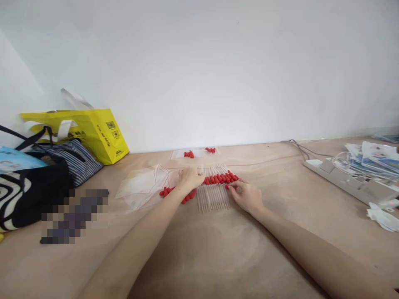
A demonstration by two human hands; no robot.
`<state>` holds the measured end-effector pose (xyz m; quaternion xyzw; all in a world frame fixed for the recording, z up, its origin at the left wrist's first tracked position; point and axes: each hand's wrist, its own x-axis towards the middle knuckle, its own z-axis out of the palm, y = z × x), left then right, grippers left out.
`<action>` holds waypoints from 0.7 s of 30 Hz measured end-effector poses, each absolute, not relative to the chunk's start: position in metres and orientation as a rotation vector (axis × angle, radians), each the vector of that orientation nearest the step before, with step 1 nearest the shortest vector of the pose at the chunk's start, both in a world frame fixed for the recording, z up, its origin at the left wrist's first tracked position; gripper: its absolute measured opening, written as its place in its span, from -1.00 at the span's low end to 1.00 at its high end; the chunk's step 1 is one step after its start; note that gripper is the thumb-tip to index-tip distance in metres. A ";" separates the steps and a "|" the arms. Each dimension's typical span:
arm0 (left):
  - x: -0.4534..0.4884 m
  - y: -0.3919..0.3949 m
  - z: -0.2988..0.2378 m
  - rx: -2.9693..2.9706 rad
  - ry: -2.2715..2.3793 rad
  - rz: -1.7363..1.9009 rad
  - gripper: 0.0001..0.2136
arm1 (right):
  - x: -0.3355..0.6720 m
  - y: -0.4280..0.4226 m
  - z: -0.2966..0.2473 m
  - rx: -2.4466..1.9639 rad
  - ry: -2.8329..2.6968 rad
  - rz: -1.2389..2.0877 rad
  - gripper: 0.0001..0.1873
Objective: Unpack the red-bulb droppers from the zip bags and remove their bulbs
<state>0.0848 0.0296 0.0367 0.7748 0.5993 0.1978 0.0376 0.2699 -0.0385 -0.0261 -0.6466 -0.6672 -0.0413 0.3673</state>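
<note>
Row of red-bulbed clear tubes lies mid-table, bulbs toward near side, stems pointing far. Left hand at row's left end, fingers curled; can't tell if gripping. Right hand at right end, thumb and fingers around a red bulb; can't tell if pinched or just touched. Step in hand looks like handling bulbs along the row; next move calls for a light fingertip grip, neighbours packed close. Bare clear tubes just on near side of row. Loose red bulbs left, by left forearm; clear plastic bags further left. Two more red clusters far, on clear plastic. Yellow bag far left, power strip right, all on brown table
</note>
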 end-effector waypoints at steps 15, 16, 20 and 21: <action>0.022 -0.040 -0.002 3.392 1.047 1.039 -0.88 | 0.242 -0.055 -0.017 -0.917 -2.184 -0.448 -0.64; 0.023 -0.040 -0.004 3.410 1.046 1.047 -0.88 | 0.240 -0.054 -0.019 -0.895 -2.193 -0.473 -0.71; 0.027 -0.043 -0.009 3.460 1.072 1.060 -0.87 | 0.233 -0.048 -0.026 -0.852 -2.169 -0.559 -0.85; 0.027 -0.044 -0.009 3.462 1.083 1.063 -0.87 | 0.232 -0.047 -0.027 -0.844 -2.160 -0.571 -0.85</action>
